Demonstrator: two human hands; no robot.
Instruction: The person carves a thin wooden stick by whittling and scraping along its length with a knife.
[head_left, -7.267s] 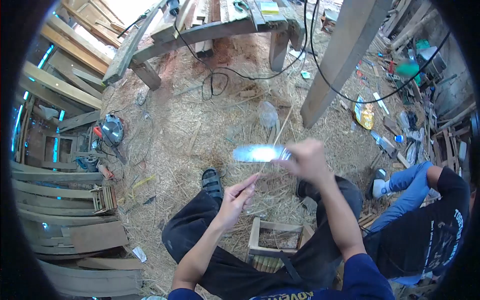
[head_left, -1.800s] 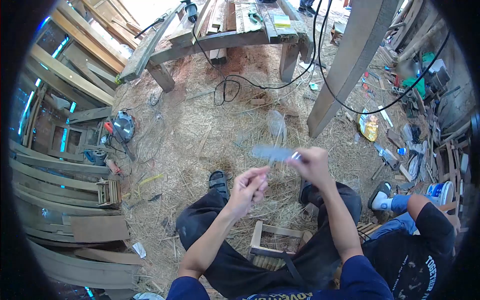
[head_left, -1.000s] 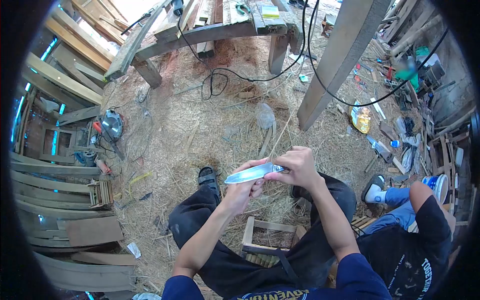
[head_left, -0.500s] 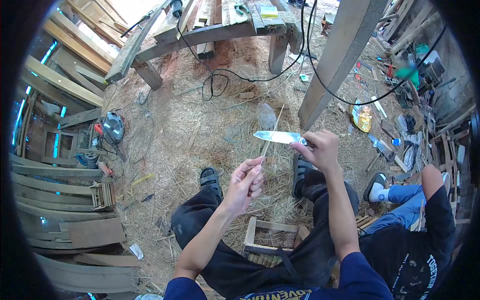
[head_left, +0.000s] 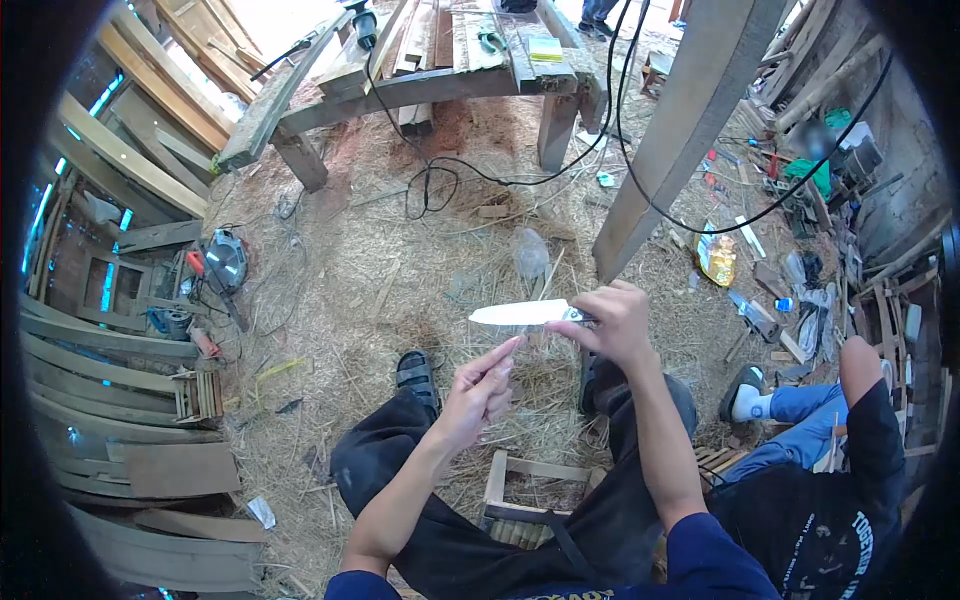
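My right hand (head_left: 618, 322) is closed round the handle of a knife (head_left: 518, 314). Its bright, wide blade points left, almost level. Below the blade, my left hand (head_left: 476, 402) pinches the near end of a thin wooden strip (head_left: 551, 274) between thumb and fingers. The strip runs up and away behind the blade, and its far part shows above it. Whether the edge touches the strip, I cannot tell.
A small wooden frame (head_left: 545, 466) stands between my legs. Straw and shavings cover the floor. A wooden post (head_left: 690, 140) and a workbench (head_left: 420, 90) are ahead. A circular saw (head_left: 226, 260) lies left. Another person (head_left: 815, 510) sits at right; a black cable (head_left: 740, 204) hangs ahead.
The knife has moved down and left along the strip, closer to my left hand. My left hand has shifted slightly down, still pinching the strip. The view has tilted a little.
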